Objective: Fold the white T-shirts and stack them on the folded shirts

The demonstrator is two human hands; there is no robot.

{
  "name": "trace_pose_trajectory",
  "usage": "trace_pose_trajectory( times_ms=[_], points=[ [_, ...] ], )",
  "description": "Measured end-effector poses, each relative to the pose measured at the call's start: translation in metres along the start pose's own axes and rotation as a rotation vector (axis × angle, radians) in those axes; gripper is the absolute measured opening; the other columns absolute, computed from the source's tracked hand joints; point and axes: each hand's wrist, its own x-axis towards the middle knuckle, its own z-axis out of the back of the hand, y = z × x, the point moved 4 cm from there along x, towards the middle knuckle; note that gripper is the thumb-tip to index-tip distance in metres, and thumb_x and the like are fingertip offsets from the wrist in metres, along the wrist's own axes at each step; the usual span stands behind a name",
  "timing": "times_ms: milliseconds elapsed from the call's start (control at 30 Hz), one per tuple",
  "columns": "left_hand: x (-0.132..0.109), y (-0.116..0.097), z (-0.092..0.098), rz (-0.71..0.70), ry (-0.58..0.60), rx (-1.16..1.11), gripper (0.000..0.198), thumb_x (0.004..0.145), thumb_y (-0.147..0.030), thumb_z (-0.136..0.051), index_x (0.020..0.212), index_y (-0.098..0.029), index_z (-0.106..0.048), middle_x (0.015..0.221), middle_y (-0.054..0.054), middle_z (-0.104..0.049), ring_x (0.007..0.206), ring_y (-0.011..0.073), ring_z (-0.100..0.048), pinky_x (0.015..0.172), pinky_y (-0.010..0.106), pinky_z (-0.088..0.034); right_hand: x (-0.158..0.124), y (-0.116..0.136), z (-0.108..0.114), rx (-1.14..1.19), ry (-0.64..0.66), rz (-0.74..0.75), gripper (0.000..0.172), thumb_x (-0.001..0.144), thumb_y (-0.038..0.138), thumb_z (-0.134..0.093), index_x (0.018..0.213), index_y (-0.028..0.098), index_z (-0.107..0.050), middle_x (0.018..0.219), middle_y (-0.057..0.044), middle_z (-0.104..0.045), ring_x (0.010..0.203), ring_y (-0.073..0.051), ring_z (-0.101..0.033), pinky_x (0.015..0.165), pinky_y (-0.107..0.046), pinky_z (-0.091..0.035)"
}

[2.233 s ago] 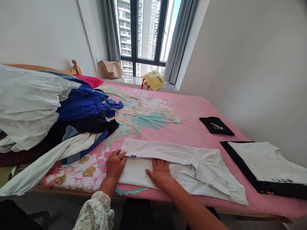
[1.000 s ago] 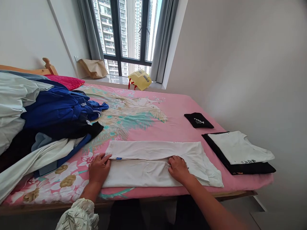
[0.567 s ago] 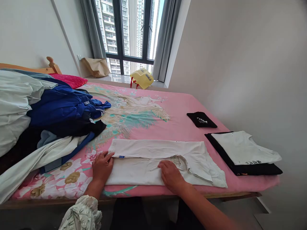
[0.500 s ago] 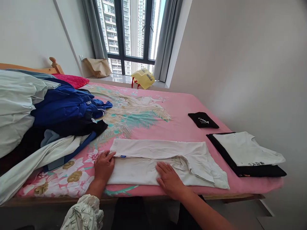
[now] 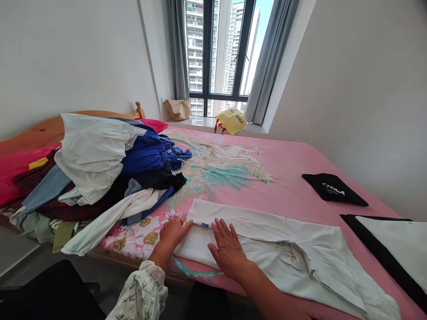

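A white shirt (image 5: 283, 246), folded lengthwise into a long strip, lies along the near edge of the pink flowered bed (image 5: 283, 169). My left hand (image 5: 173, 233) rests at the strip's left end, its fingers pressed on the cloth beside a small blue tag (image 5: 204, 225). Just to the right of it my right hand (image 5: 228, 249) lies flat on the shirt with its fingers spread. Neither hand grips anything.
A heap of unfolded clothes (image 5: 100, 173), white, blue and black, fills the bed's left side. A folded black garment (image 5: 333, 189) lies at the right. A white and a black folded shirt (image 5: 396, 249) sit stacked at the right edge. A yellow bag (image 5: 231, 121) stands on the window sill.
My right hand has slid left along the shirt, from near its collar end to close beside my left hand. The left hand has stayed at the strip's end. The view has swung left.
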Motion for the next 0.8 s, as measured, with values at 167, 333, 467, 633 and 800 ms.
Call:
trace_pose_trajectory(
  times_ms=[167, 333, 467, 633, 800],
  points=[
    [-0.004, -0.001, 0.001, 0.023, 0.079, 0.021, 0.030, 0.075, -0.041, -0.046, 0.087, -0.019, -0.062, 0.103, 0.012, -0.066, 0.098, 0.0273, -0.059, 0.080, 0.036, -0.042, 0.038, 0.017, -0.049, 0.040, 0.109, 0.029, 0.069, 0.088, 0.055, -0.030, 0.142, 0.012, -0.024, 0.149, -0.011, -0.017, 0.138, -0.026, -0.010, 0.110, -0.052, -0.003],
    [-0.005, -0.001, 0.003, 0.014, 0.163, 0.016, 0.033, 0.079, -0.034, -0.037, 0.090, -0.016, -0.063, 0.107, 0.016, -0.065, 0.103, 0.0288, -0.058, 0.085, 0.039, -0.041, 0.047, 0.014, -0.060, 0.046, 0.065, 0.041, 0.059, 0.092, 0.047, -0.020, 0.142, 0.015, -0.026, 0.148, -0.007, -0.025, 0.138, -0.021, -0.015, 0.111, -0.045, -0.007],
    [0.001, -0.005, -0.003, 0.040, 0.235, 0.001, 0.041, 0.076, -0.040, -0.040, 0.091, -0.010, -0.064, 0.107, 0.024, -0.063, 0.104, 0.0346, -0.057, 0.086, 0.044, -0.041, 0.051, 0.015, -0.062, 0.022, 0.038, 0.006, 0.056, 0.093, 0.043, -0.019, 0.142, 0.016, -0.027, 0.148, -0.006, -0.023, 0.138, -0.020, -0.013, 0.111, -0.046, -0.004],
    [0.003, -0.007, -0.009, 0.025, 0.291, -0.088, 0.040, 0.063, -0.044, -0.056, 0.086, -0.013, -0.066, 0.100, 0.021, -0.067, 0.100, 0.0374, -0.059, 0.082, 0.044, -0.042, 0.049, 0.019, -0.064, 0.019, 0.024, 0.021, 0.053, 0.093, 0.041, -0.021, 0.141, 0.020, -0.028, 0.148, -0.004, -0.023, 0.138, -0.020, -0.014, 0.111, -0.046, -0.003],
    [-0.008, -0.005, -0.012, -0.046, 0.374, -0.332, 0.041, 0.071, -0.047, -0.049, 0.089, -0.015, -0.066, 0.089, 0.011, -0.070, 0.087, 0.0268, -0.064, 0.075, 0.035, -0.047, 0.049, 0.018, -0.061, 0.087, -0.032, -0.028, 0.058, 0.090, 0.038, -0.031, 0.142, 0.014, -0.026, 0.149, -0.006, -0.019, 0.138, -0.021, -0.011, 0.112, -0.043, -0.004]
  ],
)
